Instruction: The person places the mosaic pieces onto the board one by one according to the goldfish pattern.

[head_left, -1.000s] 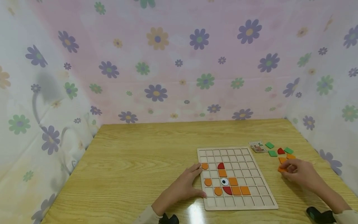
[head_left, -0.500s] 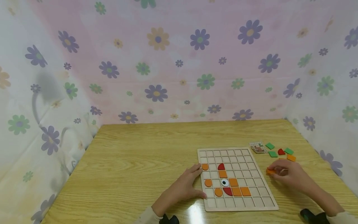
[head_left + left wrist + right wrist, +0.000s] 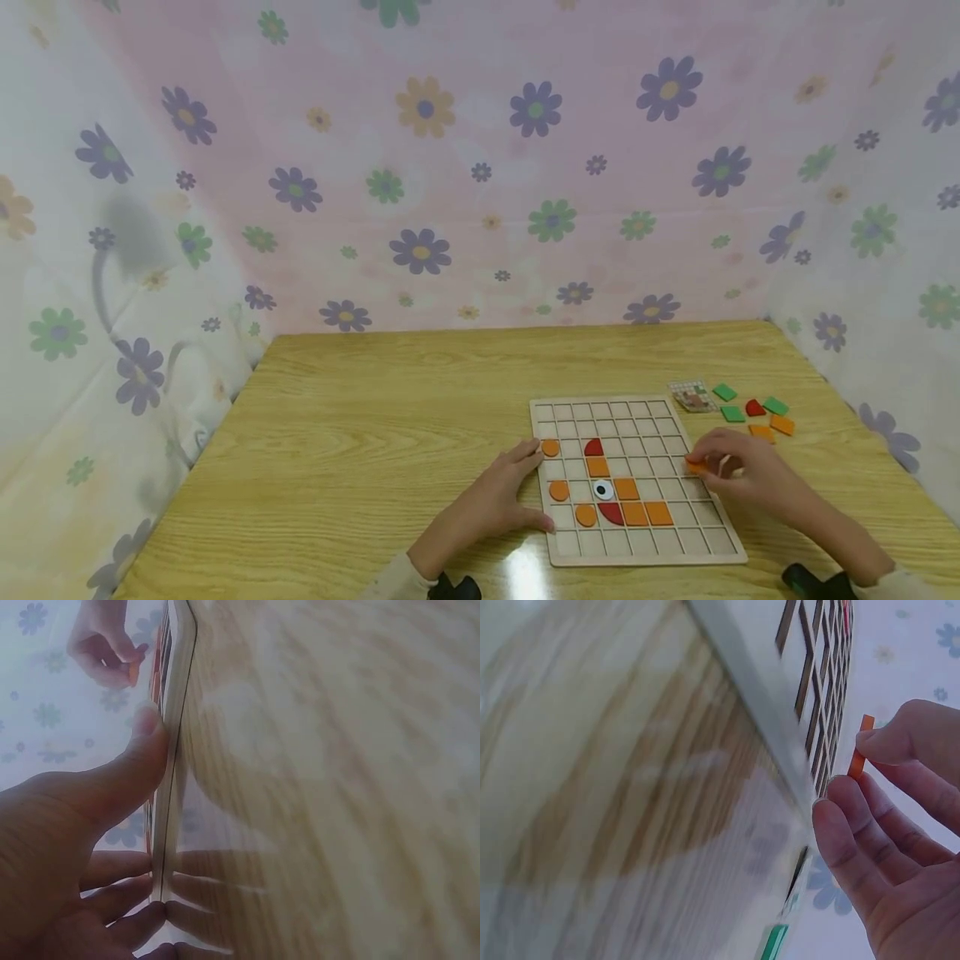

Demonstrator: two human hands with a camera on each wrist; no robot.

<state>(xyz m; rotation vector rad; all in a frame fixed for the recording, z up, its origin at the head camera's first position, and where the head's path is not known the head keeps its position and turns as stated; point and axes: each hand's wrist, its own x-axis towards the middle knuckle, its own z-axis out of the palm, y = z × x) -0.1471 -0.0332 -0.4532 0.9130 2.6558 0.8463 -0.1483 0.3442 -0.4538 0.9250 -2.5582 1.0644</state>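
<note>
A pale wooden grid board (image 3: 618, 542) lies on the table, with orange circles (image 3: 558, 491), orange squares (image 3: 633, 513), two red quarter-round pieces (image 3: 612, 512) and a white eye piece (image 3: 603, 489) in its cells. My left hand (image 3: 491, 496) rests at the board's left edge, thumb and fingers spread along the rim. Between thumb and fingers, my right hand (image 3: 750, 471) pinches an orange square tile (image 3: 861, 746), held close over the board's right edge. In the left wrist view the left thumb (image 3: 142, 754) touches the board's side.
Right of the board lie loose green tiles (image 3: 732, 414), a red quarter-round tile (image 3: 755, 407) and two orange tiles (image 3: 782, 425). A small printed pattern card (image 3: 693, 397) sits by the board's far right corner. Flowered cloth (image 3: 480, 225) hangs behind the wooden table (image 3: 360, 433).
My right hand has picked up the orange tile from the loose pieces and carried it left to the board's right edge. The left hand has stayed in place.
</note>
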